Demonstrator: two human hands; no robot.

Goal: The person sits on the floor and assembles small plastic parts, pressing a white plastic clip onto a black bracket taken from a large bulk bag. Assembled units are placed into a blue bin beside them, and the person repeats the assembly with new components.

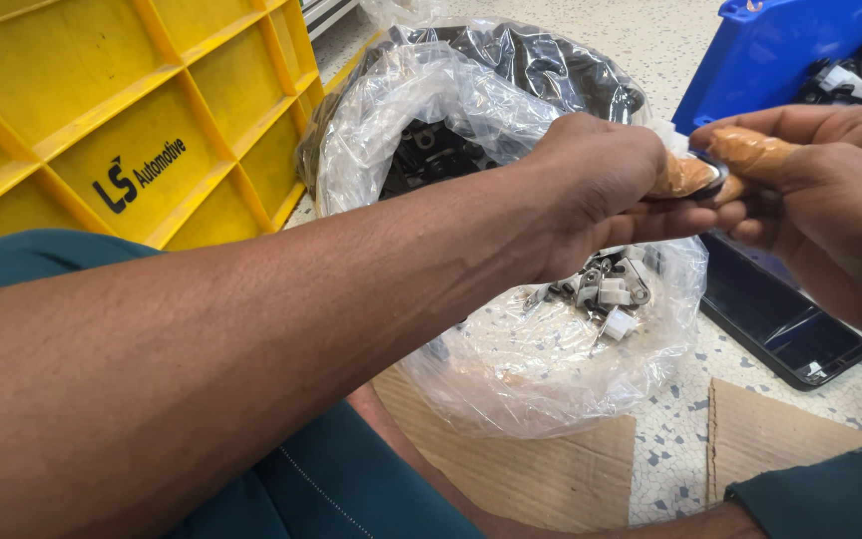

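My left hand (591,195) and my right hand (820,190) meet above a clear plastic bag (511,369). Both pinch one small black and metal part (712,180) between fingertips that wear tan rubber finger covers. The part is mostly hidden by the fingers. Below the hands, in the bag, lie several small white and grey metal clips (613,289).
A yellow plastic crate (122,120) lies on its side at the left. A second plastic bag with black parts (431,150) sits behind my left wrist. A blue bin (780,50) with black parts stands at top right. A dark phone (785,324) lies on the speckled floor, cardboard pieces (760,434) nearby.
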